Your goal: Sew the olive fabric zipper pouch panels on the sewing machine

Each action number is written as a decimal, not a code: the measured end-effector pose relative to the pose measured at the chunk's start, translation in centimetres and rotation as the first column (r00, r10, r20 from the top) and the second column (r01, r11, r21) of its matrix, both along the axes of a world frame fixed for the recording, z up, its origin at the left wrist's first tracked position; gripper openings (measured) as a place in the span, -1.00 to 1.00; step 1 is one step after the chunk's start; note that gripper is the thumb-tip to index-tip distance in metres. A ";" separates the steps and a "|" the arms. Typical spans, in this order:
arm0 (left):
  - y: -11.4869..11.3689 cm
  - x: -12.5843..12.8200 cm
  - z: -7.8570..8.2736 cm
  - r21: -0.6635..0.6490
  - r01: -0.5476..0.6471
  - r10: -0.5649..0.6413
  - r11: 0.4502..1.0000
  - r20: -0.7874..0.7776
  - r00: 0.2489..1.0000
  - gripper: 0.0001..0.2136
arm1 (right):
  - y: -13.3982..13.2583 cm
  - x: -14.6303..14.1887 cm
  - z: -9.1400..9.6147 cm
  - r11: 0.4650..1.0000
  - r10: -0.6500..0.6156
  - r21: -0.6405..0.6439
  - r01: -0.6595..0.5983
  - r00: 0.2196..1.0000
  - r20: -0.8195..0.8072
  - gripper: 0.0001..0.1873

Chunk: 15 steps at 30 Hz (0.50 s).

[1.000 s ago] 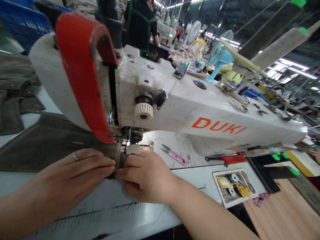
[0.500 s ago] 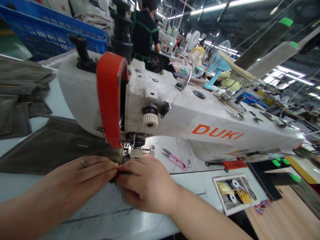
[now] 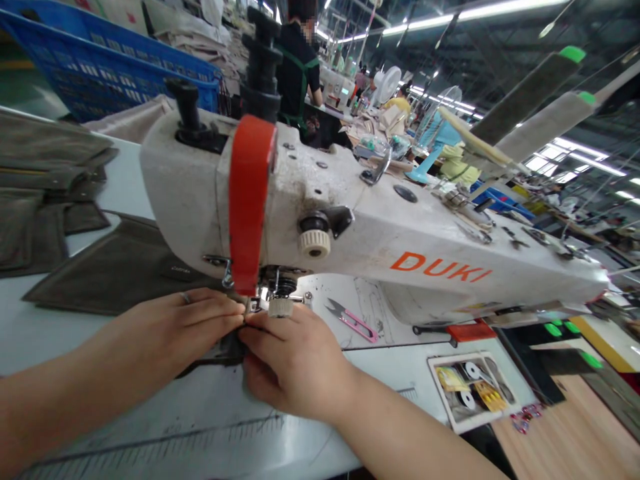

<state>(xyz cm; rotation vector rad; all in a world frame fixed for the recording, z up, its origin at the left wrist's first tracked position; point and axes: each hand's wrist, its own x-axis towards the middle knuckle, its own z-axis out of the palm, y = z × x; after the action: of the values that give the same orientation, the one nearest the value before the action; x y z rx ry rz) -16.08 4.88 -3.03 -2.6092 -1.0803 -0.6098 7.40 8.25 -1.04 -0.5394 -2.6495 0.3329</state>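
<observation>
A dark olive-grey fabric piece (image 3: 120, 267) with a small printed label lies on the table and runs under the head of a white sewing machine (image 3: 370, 220). My left hand (image 3: 175, 327), a ring on one finger, has its fingers pressed together on the fabric just left of the presser foot (image 3: 257, 303). Right in front of the foot, my right hand (image 3: 300, 360) is closed with bent fingers on the fabric edge. The fingertips of both hands nearly meet. A dark fold of fabric shows below them. My left thumb and the needle point are hidden.
Pink-handled thread snips (image 3: 353, 320) lie on the machine bed. To the right is a tray (image 3: 450, 417) with bobbins. Folded fabric pieces (image 3: 45, 193) are stacked at left, with a blue basket (image 3: 125, 67) behind. A co-worker (image 3: 297, 73) sits beyond the machine.
The fabric has turned, its left part swinging away from me, and a dark fold now shows below my hands. My left hand has moved slightly forward. The view has shifted a little.
</observation>
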 end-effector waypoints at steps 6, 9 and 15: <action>0.7 0.0 0.8 0.091 0.067 -0.065 0.994 -0.021 0.998 -0.60 | 0.3 0.3 -0.4 0.999 -0.044 0.017 0.045 0.999 -0.020 -0.71; 0.7 0.0 0.3 0.071 0.053 -0.054 0.996 0.005 0.999 -0.53 | 0.5 0.5 -0.5 1.000 -0.022 0.017 0.023 0.998 -0.056 -0.75; 0.4 -0.4 -0.4 0.040 0.044 -0.045 0.998 0.040 0.998 -0.55 | 0.5 0.5 -0.5 0.999 -0.037 0.007 0.038 0.997 -0.067 -0.68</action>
<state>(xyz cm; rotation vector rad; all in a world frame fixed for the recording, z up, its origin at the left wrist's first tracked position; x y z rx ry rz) -16.44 5.31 -3.44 -2.6042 -1.0141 -0.6897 7.95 8.74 -1.55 -0.5645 -2.5723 0.3225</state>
